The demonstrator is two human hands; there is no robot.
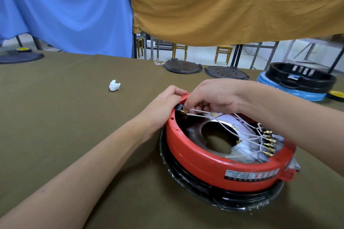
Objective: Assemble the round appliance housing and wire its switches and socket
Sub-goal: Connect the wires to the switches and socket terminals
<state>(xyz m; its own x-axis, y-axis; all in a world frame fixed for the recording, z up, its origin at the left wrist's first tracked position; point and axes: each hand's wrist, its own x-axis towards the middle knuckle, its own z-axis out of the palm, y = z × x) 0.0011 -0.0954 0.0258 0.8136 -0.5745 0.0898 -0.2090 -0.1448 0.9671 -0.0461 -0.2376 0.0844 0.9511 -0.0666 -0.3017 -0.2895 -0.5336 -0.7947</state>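
Round red metal appliance housing (214,156) sits upside down on the olive cloth-covered bench (65,117), over a black plastic-wrapped ring. Left hand (163,102) grips the far rim by the small black switch (179,107); right hand (214,96) has its fingers (188,105) pinched on a brass terminal with white wire (201,112). A crooked push could bend the tab or snag neighbouring leads. The side label (251,174) is too blurred to read.

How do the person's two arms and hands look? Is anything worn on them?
Both forearms are bare to the edge of the picture: no sleeves show. The left hand and right hand wear no gloves, and no watch, bracelet or ring is visible.
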